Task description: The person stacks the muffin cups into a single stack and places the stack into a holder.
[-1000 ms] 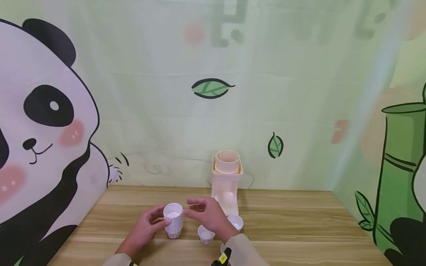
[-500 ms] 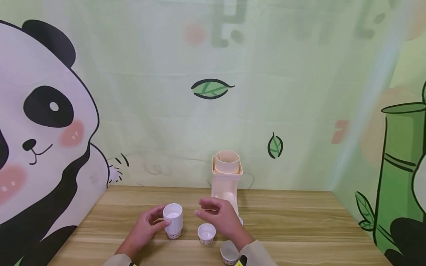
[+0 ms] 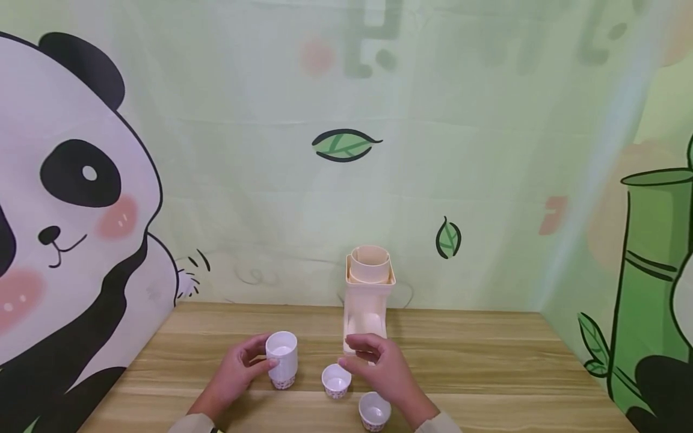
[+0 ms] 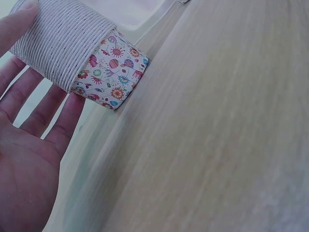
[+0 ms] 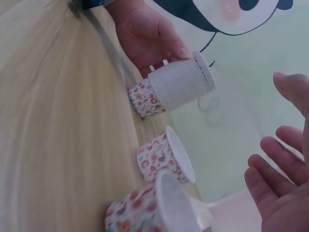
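Note:
My left hand [image 3: 238, 368] holds an upright stack of nested paper cups [image 3: 283, 359] on the left of the table. In the left wrist view the lowest cup [image 4: 113, 70] shows a flower print, and many close rims lie above it. My right hand [image 3: 388, 368] is apart from everything, its fingers loosely bent around nothing, above the table. Beside it stand a single small paper cup [image 3: 336, 381] and, nearer me, a second paper cup [image 3: 375, 411], both mouth up. A third cup [image 5: 203, 213] is mostly hidden in the right wrist view.
A beige two-part stand [image 3: 368, 288] with a round tube at its top stands at the back of the wooden table [image 3: 476, 361], behind my right hand. A green cloth backdrop [image 3: 243, 150] with a printed panda rises directly behind the table.
My right hand has drawn away from the stack, to the right and slightly nearer me, uncovering the nearest cup and covering the one by the stand. My left hand and the stack stay put.

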{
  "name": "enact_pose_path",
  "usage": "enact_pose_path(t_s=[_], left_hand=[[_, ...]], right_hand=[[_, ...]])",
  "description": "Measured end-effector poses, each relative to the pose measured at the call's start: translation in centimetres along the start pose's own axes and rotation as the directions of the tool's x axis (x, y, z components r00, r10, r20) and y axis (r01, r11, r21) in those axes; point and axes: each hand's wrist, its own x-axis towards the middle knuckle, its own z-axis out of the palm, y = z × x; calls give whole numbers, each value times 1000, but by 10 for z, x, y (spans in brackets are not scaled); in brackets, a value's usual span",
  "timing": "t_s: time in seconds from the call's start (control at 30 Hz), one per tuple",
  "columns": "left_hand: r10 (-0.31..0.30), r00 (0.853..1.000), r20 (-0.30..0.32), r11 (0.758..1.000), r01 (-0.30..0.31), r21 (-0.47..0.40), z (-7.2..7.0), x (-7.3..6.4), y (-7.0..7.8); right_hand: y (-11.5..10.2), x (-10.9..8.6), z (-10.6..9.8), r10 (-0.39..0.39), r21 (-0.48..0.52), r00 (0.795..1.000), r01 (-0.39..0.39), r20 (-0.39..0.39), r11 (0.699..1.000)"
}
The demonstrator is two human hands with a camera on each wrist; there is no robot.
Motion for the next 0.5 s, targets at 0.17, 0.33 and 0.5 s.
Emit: enact_pose_path(t_s=[0.17,0.33,0.5], left_hand=[[-2,1000,5,1000,2,-1,0,0,-1],[-31,1000,-2,999,31,10,0,1,-3],[-18,1000,2,1000,18,15,0,2,-6]], right_hand=[[5,-11,-5,-19,-22,1000,19,-18,1000],[13,-22,-9,14,-19,999,-14,-35,1000],[23,-31,-12,55,-8,998,-55,-35,998]])
